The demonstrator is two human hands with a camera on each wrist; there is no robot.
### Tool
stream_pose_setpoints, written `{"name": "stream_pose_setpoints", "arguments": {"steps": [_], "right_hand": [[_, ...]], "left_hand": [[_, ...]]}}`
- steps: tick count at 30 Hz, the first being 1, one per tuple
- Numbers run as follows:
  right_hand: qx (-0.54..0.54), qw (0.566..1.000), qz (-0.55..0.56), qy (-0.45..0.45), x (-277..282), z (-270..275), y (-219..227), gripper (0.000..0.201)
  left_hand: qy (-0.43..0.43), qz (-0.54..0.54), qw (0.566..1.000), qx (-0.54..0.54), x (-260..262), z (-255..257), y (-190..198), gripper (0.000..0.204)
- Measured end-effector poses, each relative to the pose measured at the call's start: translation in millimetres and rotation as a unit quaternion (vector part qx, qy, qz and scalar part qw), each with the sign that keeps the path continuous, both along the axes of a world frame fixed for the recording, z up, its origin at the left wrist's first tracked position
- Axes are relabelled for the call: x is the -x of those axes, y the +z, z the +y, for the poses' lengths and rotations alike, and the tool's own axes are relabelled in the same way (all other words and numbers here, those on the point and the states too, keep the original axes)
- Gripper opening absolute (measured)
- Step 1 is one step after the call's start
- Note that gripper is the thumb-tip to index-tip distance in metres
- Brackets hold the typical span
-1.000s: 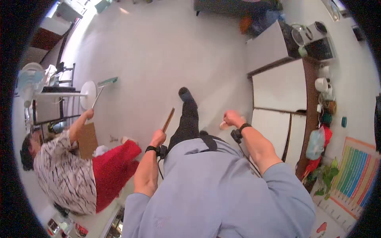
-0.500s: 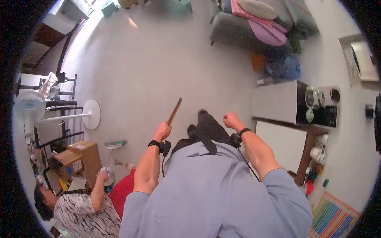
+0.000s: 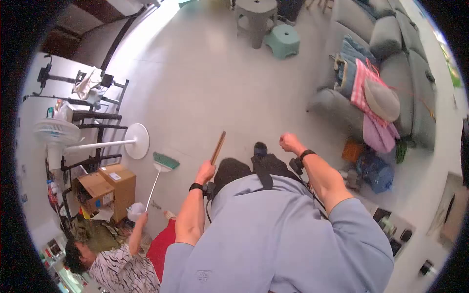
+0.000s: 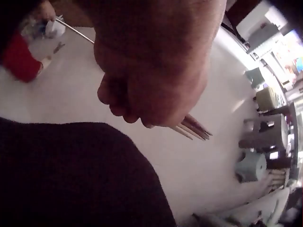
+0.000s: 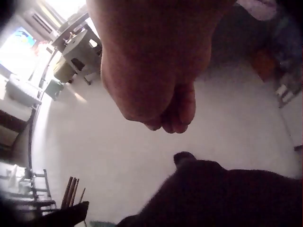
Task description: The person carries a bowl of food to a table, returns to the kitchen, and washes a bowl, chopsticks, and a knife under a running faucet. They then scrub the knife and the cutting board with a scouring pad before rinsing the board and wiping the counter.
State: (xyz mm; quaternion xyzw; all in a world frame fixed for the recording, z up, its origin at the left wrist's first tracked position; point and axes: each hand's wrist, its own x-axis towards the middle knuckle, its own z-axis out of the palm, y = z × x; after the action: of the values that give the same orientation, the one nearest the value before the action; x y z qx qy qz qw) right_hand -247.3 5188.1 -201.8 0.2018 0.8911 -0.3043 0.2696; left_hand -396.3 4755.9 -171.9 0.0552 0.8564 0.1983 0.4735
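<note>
My left hand (image 3: 206,172) grips a bundle of several thin brown chopsticks (image 3: 219,146), which point forward past my knuckles. The tapered ends of the chopsticks (image 4: 196,128) stick out beyond the fist in the left wrist view, while their other ends are hidden by the hand. My right hand (image 3: 291,143) is held forward at waist height with its fingers curled in. From the right wrist, the curled fingers (image 5: 182,113) show nothing between them. Pale floor lies beneath both hands.
At left a person in red trousers holds a broom (image 3: 166,162) beside cardboard boxes (image 3: 120,188) and a standing fan (image 3: 137,141). A grey sofa (image 3: 327,103) with cloths stands at right. Stools (image 3: 283,41) stand far ahead, and a blue jug (image 3: 375,173) sits near the sofa.
I have walked forward and turned: the white cabinets have slid back out of view at right, and the sofa and stools have come nearer. The chopsticks stay in my left hand.
</note>
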Motion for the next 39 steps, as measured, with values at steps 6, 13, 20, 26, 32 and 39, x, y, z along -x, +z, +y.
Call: {"name": "stream_pose_setpoints", "arguments": {"steps": [6,13,20,26,32,39], "right_hand": [[0.011,0.999,0.026,0.035,206.6,63.5,29.3,0.022],[0.016,1.000,0.004,-0.007,439.9,141.3,15.0,0.024],[0.068,0.992,0.044,-0.096,612.2,202.5,46.5,0.022],[0.050,0.994,0.049,-0.080,750.0,256.8,31.4,0.020],[0.121,0.984,0.043,-0.123,910.5,359.5,-8.1,0.020],[0.310,0.859,0.078,-0.399,1054.5,482.4,29.3,0.015]], "left_hand": [[0.004,0.066,0.998,-0.003,144.4,70.0,-23.4,0.029],[0.014,0.025,1.000,-0.003,426.5,171.4,-42.1,0.029],[0.005,-0.035,0.998,-0.049,669.6,281.3,17.0,0.021],[0.006,-0.079,0.994,-0.077,801.0,396.8,33.7,0.015],[0.054,-0.139,0.984,-0.101,941.8,509.0,31.6,0.012],[0.088,-0.207,0.965,-0.137,1081.5,648.6,56.7,0.010]]}}
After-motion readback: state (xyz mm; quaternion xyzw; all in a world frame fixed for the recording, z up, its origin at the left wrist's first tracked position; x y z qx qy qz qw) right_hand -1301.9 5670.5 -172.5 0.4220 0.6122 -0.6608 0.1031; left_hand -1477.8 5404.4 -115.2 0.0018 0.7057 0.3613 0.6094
